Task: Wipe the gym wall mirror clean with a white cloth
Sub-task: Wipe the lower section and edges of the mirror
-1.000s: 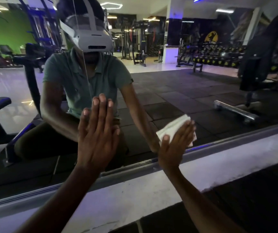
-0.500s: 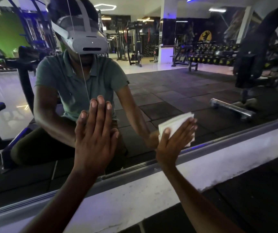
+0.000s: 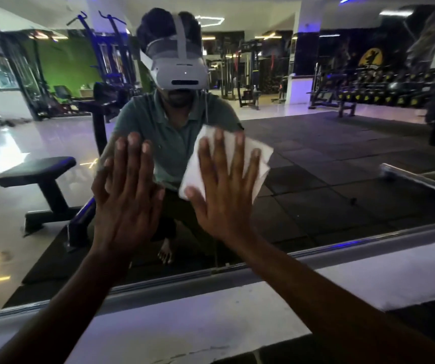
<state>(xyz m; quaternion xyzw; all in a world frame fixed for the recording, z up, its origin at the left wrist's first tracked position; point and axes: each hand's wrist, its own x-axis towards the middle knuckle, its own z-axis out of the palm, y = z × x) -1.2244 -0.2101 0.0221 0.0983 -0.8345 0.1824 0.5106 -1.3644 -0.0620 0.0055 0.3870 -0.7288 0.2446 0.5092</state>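
Bench and weight racks reflected in mirror. Left hand flat on glass, fingers straight. Right hand presses folded white cloth flat against mirror, fingers spread.

Right hand and white cloth now higher and leftward, just beside left hand

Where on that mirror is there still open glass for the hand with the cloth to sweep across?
Open glass lies right of the cloth, out toward the mirror's right edge, and above both hands. Left of the left hand is free too. It is crowded in the middle: the right hand presses the cloth close beside the left hand, with little gap.
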